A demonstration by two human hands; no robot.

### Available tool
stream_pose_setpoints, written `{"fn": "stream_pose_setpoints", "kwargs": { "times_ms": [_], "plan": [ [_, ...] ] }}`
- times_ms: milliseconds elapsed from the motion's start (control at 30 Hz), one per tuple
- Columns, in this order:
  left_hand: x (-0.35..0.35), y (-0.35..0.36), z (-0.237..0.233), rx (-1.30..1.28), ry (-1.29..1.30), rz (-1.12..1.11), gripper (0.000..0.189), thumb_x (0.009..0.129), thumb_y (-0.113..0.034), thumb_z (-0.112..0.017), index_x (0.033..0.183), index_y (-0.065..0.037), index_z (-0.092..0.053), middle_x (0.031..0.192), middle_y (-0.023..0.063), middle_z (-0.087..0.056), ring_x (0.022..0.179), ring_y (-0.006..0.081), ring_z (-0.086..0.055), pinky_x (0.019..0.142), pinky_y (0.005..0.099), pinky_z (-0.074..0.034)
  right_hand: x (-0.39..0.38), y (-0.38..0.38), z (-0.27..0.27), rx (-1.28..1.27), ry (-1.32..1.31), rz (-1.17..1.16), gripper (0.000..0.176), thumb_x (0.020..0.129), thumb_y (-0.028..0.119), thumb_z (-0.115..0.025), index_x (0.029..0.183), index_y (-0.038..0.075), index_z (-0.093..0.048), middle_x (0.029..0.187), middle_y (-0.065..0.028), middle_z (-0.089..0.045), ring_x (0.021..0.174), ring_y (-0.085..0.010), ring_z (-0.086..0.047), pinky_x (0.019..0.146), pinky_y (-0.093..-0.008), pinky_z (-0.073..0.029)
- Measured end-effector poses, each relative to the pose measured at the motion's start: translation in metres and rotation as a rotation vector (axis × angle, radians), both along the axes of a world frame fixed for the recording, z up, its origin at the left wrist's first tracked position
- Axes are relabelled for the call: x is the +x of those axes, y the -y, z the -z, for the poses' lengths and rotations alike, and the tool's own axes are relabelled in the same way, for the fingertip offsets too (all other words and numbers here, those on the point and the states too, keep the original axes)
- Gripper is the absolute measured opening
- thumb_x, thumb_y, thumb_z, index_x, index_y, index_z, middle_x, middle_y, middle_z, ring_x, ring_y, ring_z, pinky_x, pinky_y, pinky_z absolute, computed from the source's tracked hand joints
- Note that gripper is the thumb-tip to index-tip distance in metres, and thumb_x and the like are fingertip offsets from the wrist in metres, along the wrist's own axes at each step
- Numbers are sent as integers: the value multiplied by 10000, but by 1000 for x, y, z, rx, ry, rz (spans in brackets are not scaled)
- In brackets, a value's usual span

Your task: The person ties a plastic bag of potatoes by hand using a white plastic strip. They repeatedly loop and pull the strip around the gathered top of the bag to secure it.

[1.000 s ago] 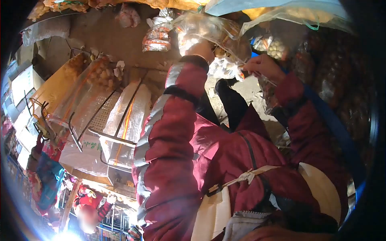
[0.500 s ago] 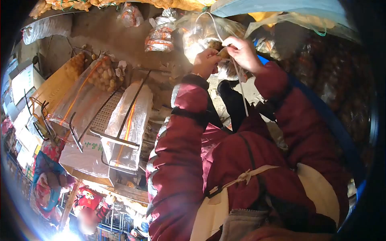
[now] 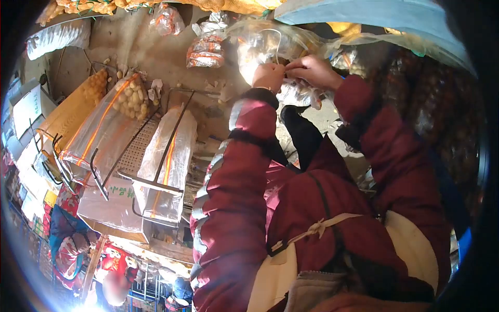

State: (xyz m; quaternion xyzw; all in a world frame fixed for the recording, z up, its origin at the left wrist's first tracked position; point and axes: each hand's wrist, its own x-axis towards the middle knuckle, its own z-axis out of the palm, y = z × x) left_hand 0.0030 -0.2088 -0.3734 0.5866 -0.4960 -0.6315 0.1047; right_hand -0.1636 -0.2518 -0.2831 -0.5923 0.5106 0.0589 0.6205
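Observation:
A clear plastic bag (image 3: pixel 253 50) with roundish produce dimly visible inside lies just beyond my hands. My left hand (image 3: pixel 268 77) is closed in a fist, and a white cord (image 3: pixel 279 40) loops up from it over the bag. Close beside it, my right hand (image 3: pixel 315 72) pinches with its fingertips at the cord, touching the left hand. The part between my fingers is mostly hidden. Below the hands sits another shiny plastic bundle (image 3: pixel 296 94), near my black shoe.
To the left, a clear bag of potatoes (image 3: pixel 132 99) hangs on a metal rack beside an orange net bag (image 3: pixel 78 106). A cardboard box (image 3: pixel 112 210) stands below. Folded bags (image 3: pixel 206 50) lie ahead; dark filled sacks (image 3: pixel 431 99) are at right. Another person (image 3: pixel 117 265) is at lower left.
My right hand has moved down and closer to my left hand. The cord's long tail toward my lap no longer shows, and the loop above the hands is smaller.

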Motion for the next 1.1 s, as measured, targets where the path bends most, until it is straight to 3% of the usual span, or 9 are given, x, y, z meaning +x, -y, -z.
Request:
{"fn": "stream_pose_setpoints", "kwargs": {
  "times_ms": [100, 167, 233, 433, 600, 800, 867, 933, 1100],
  "plan": [
    [2, 4, 6, -105, 152, 127, 348, 769, -333, -521, 764, -19, -671, 664, 165, -628, 616, 286, -638, 643, 390, -513, -13, -18, 20, 61, 28, 563, 210, 852, 170, -574, 973, 28, -670, 625, -41, -599, 496, -79, -531, 448, -240, -422],
    [2, 6, 11, -96, 174, 147, 350, 757, -352, -529, 775, -37, -681, 694, 169, -636, 656, 303, -641, 687, 397, -514, -9, -24, 8, 191, 13, 530, 196, 851, 175, -579, 959, 38, -670, 610, -36, -586, 475, -80, -519, 433, -237, -415],
    [2, 16, 13, -237, 193, 432, 359, 747, -346, -559, 761, -7, -676, 685, 172, -640, 616, 277, -649, 653, 378, -522, -8, -25, 4, 443, 109, 576, 178, 854, 181, -583, 932, 43, -665, 584, -29, -563, 422, -83, -494, 392, -230, -400],
    [4, 39, -32, 370, 52, 151, 321, 765, -271, -605, 749, 45, -657, 672, 142, -647, 512, 213, -638, 487, 315, -524, 3, -37, 13, 250, 77, 647, 200, 846, 167, -592, 968, 20, -652, 594, -31, -570, 422, -71, -485, 390, -220, -388],
    [8, 24, 11, 136, -97, 240, 326, 759, -289, -644, 779, 37, -643, 661, 107, -638, 492, 198, -619, 434, 300, -511, 7, -47, 11, 190, 163, 838, 229, 831, 138, -605, 1010, -1, -641, 618, -40, -582, 429, -74, -486, 390, -218, -382],
    [10, 38, -20, 104, -182, 310, 341, 754, -308, -658, 765, 31, -627, 641, 103, -621, 464, 186, -597, 415, 297, -495, 12, -53, 16, 327, 215, 882, 275, 829, 118, -604, 1076, -1, -615, 634, -29, -562, 436, -76, -475, 384, -220, -373],
    [9, 39, -14, 106, -159, 371, 341, 758, -310, -654, 750, 29, -625, 629, 106, -617, 459, 186, -594, 409, 298, -489, 20, -51, 16, 295, 198, 1004, 244, 825, 134, -619, 1027, -2, -611, 607, -17, -533, 442, -70, -470, 374, -219, -360],
    [9, 38, -15, 149, -56, 407, 98, 737, -142, -624, 820, -107, -661, 653, 80, -643, 607, 229, -647, 547, 353, -493, 26, -48, 13, 271, 146, 973, 218, 830, 151, -625, 996, 10, -611, 615, -7, -522, 450, -63, -461, 382, -212, -357],
    [6, 40, -18, 199, -37, 370, 200, 770, -237, -604, 745, -42, -639, 569, 89, -602, 504, 202, -608, 454, 323, -464, 35, -52, 8, 108, 80, 889, 148, 830, 163, -645, 893, 35, -604, 606, 19, -501, 465, -48, -445, 394, -204, -351]
  ]
}}
